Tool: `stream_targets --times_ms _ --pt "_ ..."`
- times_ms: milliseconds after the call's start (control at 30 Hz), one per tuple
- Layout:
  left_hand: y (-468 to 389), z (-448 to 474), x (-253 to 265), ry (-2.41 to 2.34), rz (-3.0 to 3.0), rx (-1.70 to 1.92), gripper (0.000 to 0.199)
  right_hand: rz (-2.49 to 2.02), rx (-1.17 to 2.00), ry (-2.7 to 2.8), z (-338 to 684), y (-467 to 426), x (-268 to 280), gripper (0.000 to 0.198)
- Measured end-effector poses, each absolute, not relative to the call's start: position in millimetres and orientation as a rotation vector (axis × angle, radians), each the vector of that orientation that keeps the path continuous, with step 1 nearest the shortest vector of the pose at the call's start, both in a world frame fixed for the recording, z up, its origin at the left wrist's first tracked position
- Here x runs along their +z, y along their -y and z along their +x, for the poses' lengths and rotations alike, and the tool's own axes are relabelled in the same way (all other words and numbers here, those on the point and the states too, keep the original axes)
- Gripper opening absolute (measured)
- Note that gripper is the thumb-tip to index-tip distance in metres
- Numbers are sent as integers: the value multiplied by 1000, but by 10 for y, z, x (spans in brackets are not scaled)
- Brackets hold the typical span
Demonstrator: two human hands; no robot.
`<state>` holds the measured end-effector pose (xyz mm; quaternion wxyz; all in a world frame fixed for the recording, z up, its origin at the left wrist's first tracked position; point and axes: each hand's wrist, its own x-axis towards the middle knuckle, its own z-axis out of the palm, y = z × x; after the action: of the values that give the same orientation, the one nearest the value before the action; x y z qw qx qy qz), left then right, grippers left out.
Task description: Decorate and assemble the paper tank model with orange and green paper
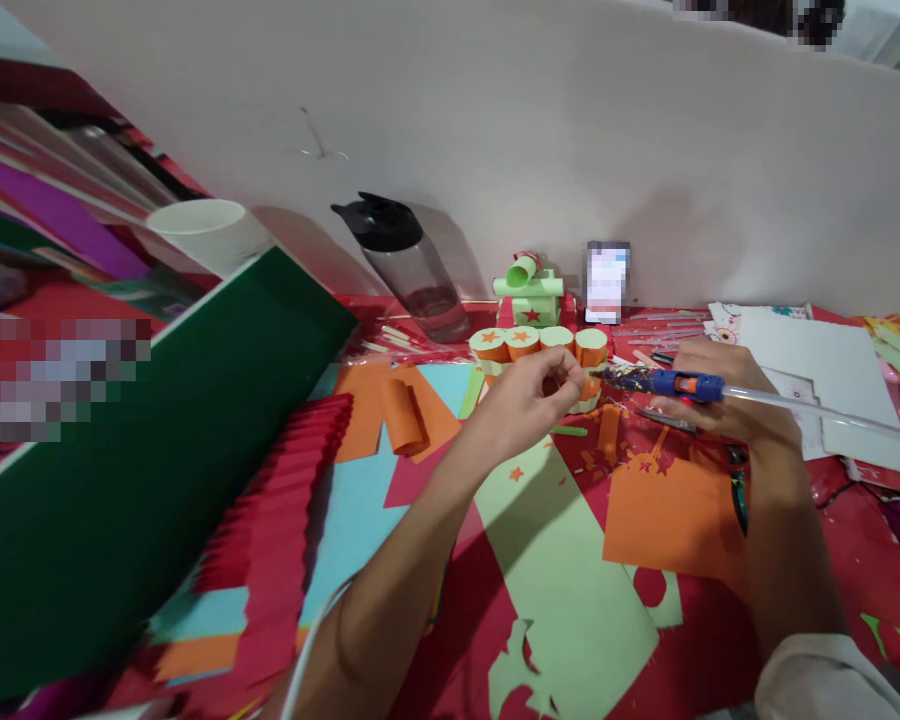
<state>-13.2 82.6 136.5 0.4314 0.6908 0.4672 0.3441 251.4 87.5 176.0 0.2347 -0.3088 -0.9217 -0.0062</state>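
Note:
My right hand (742,390) is wrapped round a blue hot glue gun (686,385), with a clear glue stick (810,405) running out of its back. The dark nozzle points left, close to the fingertips of my left hand (521,400). Thumb and forefinger of that hand are pinched together; anything between them is too small to make out. Just behind it stands a row of paper rolls (556,342) with pale green tops and orange sides, partly hidden by my hand. Orange stars sit on two of the tops. Behind them is a green paper model (532,308) with a red star.
Light green paper (562,560) and orange paper (667,525) lie in front, with a loose orange star (516,474). Scissors (667,418) lie by my right hand. A bottle (412,270), a phone (607,285) and a white cup (210,235) stand behind. A green board (142,470) leans at left.

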Motion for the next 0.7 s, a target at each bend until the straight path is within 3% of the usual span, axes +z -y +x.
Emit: stream_targets --times_ms 700 --pt "-869 -168 1336 -1176 1719 893 11 -878 54 2555 2523 -871 1744 41"
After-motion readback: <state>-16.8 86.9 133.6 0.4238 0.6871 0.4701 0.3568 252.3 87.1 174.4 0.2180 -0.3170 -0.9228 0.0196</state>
